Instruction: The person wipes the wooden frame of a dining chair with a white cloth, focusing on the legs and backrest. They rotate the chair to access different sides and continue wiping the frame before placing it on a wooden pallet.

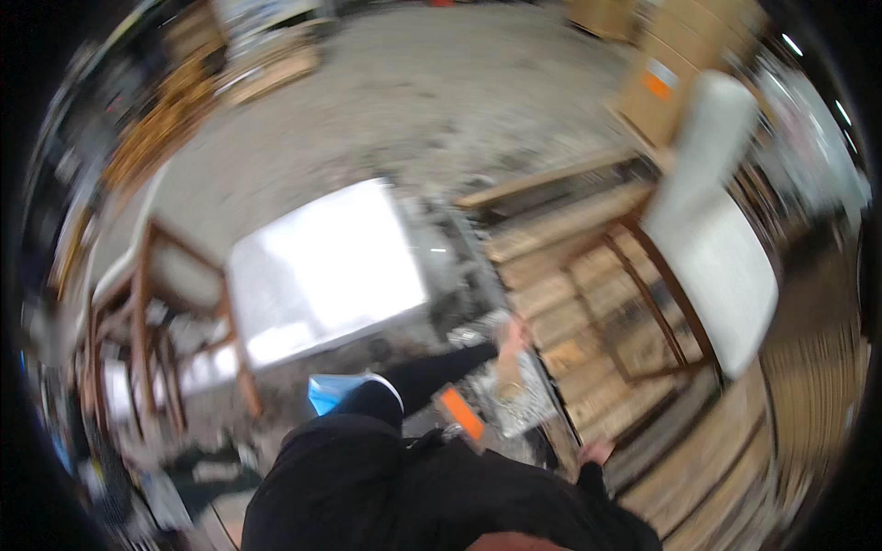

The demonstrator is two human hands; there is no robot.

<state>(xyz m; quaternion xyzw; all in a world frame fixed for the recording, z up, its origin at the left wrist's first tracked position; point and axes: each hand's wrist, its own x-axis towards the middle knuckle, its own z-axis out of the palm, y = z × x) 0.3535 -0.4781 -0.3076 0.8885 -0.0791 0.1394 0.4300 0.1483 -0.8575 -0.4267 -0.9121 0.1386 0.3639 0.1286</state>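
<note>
My left hand [514,336] reaches out over the near-left edge of a wooden pallet [560,312], beside a clear plastic bag [531,413] and a small tan piece [508,369] that looks like cardboard. A dark thin line runs along the pallet edge from there toward my right hand [595,452], which is lower, close to the boards. Motion smears the fingers of both hands, so what they hold, if anything, does not show. On my left sleeve hangs a blue face mask [335,391] by a white loop. An orange-marked item [461,413] lies between my arms.
An upholstered chair [712,248] with pale seat and brown legs stands on the pallet. Left of me are a white-topped box-like surface [326,266] and another wooden-legged chair [147,303]. Cardboard boxes [661,83] stack at far right; flat cardboard [813,376] leans near right. Concrete floor [432,92] lies beyond.
</note>
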